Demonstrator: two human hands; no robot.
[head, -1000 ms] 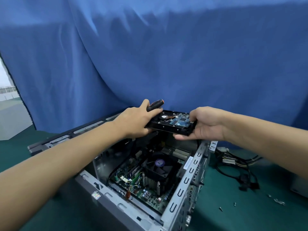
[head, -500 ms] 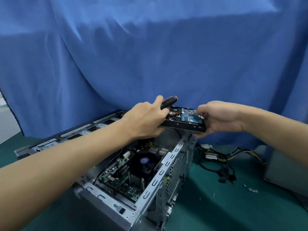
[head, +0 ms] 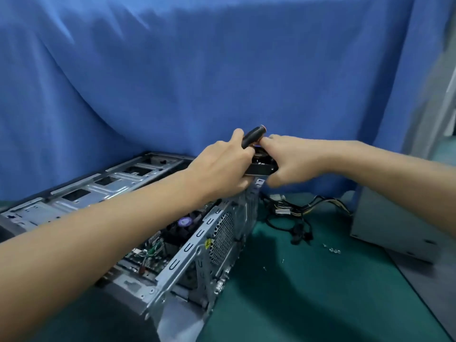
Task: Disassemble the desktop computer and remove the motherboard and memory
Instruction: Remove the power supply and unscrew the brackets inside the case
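Observation:
The open grey computer case [head: 182, 257] lies on its side on the green table. Inside it I see the motherboard [head: 150, 255] with a black CPU fan [head: 183, 222] and loose wires. Above the case's far right corner both hands hold a black hard drive [head: 260, 167], mostly hidden between them. My left hand [head: 222, 166] grips the drive's left end and also a black screwdriver with an orange tip [head: 254, 135] under the thumb. My right hand [head: 291, 160] grips the drive's right end. The memory cannot be made out.
A bundle of black and yellow power cables [head: 296, 218] lies right of the case. A grey metal box [head: 387, 228] stands at the right edge. Several small screws [head: 332, 249] are scattered on the green mat. A blue curtain [head: 197, 70] hangs behind.
Both hands have carried the hard drive up and to the right, past the case's far corner, and closed in on it. The view has swung right, showing more of the case's rear side.

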